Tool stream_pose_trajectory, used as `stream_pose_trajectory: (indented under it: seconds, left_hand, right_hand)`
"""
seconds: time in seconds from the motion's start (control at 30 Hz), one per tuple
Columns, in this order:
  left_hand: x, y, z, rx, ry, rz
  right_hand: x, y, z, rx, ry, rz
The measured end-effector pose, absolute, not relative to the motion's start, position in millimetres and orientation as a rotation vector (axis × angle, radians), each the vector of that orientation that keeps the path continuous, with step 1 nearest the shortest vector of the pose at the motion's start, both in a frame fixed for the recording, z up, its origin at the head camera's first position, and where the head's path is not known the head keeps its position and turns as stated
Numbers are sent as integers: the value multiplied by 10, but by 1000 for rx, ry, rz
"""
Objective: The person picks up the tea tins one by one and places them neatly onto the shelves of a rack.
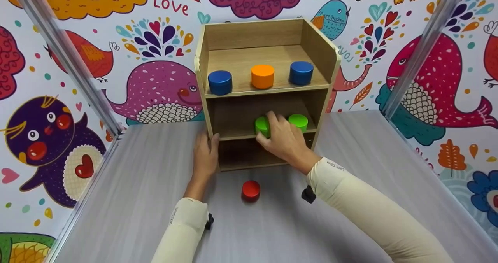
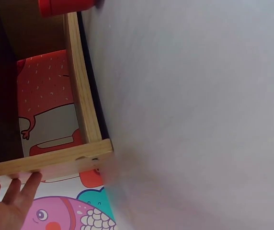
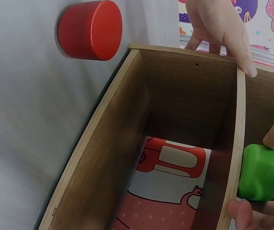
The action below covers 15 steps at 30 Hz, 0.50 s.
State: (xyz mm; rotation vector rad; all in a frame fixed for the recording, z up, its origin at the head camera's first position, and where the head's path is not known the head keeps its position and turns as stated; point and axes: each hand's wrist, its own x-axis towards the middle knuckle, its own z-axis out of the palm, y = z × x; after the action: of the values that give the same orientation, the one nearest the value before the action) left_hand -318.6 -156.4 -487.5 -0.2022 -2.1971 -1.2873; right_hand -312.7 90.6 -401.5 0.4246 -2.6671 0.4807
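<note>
A small wooden shelf unit with three levels stands on the table. My left hand holds its left side panel, thumb at the front edge and fingers against the outer face. In the right wrist view that thumb lies by the middle board's end. My right hand grips a green cylinder at the middle level's front, its fingers partly covering it. Just right of it stands another green cylinder. On the top level are a blue cylinder, an orange cylinder and a second blue cylinder.
A red cylinder stands on the grey table in front of the shelf unit, between my forearms. Behind the unit rises a wall printed with cartoon animals, with metal posts at both corners.
</note>
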Motion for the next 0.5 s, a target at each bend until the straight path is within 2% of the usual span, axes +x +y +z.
stream_pose_trajectory:
  seconds: [0.5]
  left_hand:
    - [-3180, -1562, -4867, -153, -2242, -1322]
  right_hand:
    - [-3057, 934, -3994, 446, -2662, 474]
